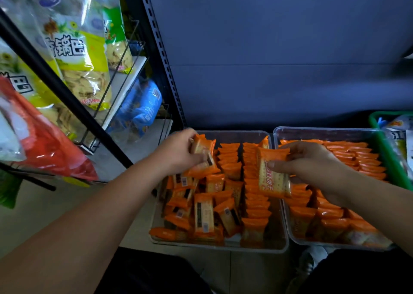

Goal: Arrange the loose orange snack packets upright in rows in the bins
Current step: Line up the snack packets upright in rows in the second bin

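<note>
Two clear plastic bins stand side by side on the floor. The left bin (278, 248) holds upright rows of orange packets (253, 182) on its right side and a loose pile of orange packets (201, 213) on its left. The right bin (312, 131) is filled with upright rows (366, 161). My left hand (176, 152) grips a few orange packets (204, 151) above the loose pile. My right hand (312, 161) pinches one orange packet (273, 177), held upright over the gap between the bins.
A black metal shelf rack (156, 54) with hanging yellow, red and blue snack bags stands at the left. A green basket (386, 146) sits at the right edge. A dark blue wall panel is behind the bins. My shoe (310, 262) is below the right bin.
</note>
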The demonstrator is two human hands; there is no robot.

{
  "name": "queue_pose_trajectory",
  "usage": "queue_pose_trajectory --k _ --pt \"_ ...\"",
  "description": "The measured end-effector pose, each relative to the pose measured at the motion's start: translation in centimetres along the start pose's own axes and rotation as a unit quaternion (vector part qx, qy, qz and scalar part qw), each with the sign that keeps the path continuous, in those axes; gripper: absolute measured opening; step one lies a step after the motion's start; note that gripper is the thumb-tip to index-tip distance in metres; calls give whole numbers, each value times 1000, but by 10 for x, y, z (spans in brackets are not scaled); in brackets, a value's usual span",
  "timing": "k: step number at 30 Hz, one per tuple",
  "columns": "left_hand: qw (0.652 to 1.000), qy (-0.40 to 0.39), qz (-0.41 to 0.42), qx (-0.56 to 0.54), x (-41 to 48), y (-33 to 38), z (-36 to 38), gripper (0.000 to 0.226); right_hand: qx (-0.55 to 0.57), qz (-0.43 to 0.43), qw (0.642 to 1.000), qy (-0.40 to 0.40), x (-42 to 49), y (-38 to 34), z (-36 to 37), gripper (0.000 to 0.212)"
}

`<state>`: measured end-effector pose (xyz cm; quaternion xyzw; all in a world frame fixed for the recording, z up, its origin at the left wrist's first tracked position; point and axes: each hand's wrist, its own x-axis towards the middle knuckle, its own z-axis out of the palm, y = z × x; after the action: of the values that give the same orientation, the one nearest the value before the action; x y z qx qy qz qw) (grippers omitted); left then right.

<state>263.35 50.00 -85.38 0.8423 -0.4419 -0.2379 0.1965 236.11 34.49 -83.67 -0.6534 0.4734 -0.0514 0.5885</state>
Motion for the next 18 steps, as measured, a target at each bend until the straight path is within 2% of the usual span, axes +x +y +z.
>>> queue_pose_trajectory --k 1,3,5,6,8,9,10,11,13,15,18 --pt "999 17 -16 26 0 -5 -3 46 -1 5 1000 -5 2 1 3 40" --pt "987 43 -35 149 -4 -13 -5 65 -14 21 999 -27 4 6 14 42" --pt "965 92 -16 244 -10 -14 0 77 -35 30 998 -39 7 13 26 42" --pt "957 131 34 256 -11 -11 4 75 -39 29 998 -36 9 15 29 41" --pt "945 174 168 219 -12 4 15 48 -41 25 999 -25 14 18 31 43" --pt "951 138 211 178 -12 13 23 35 -36 27 999 -19 15 17 30 44" --pt "960 67 224 155 -13 20 35 29 -25 31 999 -14 14 17 28 42" --pt "964 -30 210 162 -14 27 50 31 -11 35 999 -10 14 17 26 40" --pt "940 -180 191 218 -10 33 77 47 7 40 999 -4 14 21 23 38" --pt "919 -218 203 258 -3 33 93 67 20 46 999 -3 13 24 19 38" --pt "905 -217 203 304 7 31 101 88 24 52 998 -20 15 27 13 34"
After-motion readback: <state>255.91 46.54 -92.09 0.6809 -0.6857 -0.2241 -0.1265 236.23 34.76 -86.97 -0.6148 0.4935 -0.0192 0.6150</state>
